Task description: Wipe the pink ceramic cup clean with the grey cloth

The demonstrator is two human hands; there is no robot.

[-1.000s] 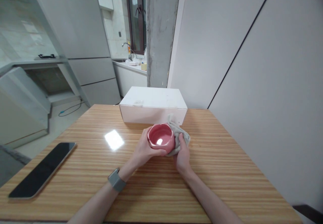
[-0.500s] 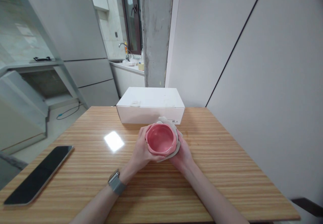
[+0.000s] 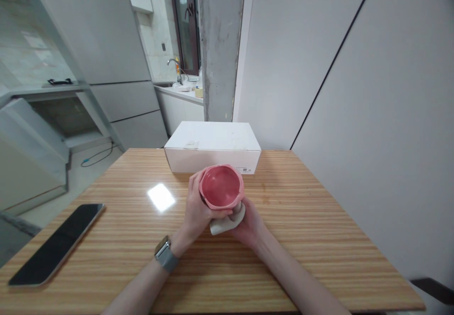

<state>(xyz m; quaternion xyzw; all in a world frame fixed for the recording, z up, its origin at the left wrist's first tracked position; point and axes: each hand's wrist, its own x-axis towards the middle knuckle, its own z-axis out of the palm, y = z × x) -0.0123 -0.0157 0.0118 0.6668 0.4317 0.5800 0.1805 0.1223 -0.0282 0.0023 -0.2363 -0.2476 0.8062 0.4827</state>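
Observation:
A pink bowl (image 3: 222, 187) with a wavy rim is held above the table, its open side tilted toward me. My left hand (image 3: 198, 208) grips it from the left, thumb along the near side and fingers round the far left wall. Beneath the bowl, my right hand (image 3: 248, 223) is closed on a light grey cloth (image 3: 227, 223), which is pressed against the lower near side. The right fingertips are hidden behind the bowl and cloth. A watch with a grey band (image 3: 166, 254) sits on my left wrist.
A white box (image 3: 213, 159) stands at the far edge of the wooden table (image 3: 319, 249), just beyond the bowl. To the left lies a black tablet-like slab (image 3: 56, 246). A white wall (image 3: 372, 130) rises along the right; a sink counter (image 3: 179, 95) is in the background.
The bowl has tipped and shifted slightly left and up. My right hand and the cloth have moved from the bowl's right side down to its underside and near side.

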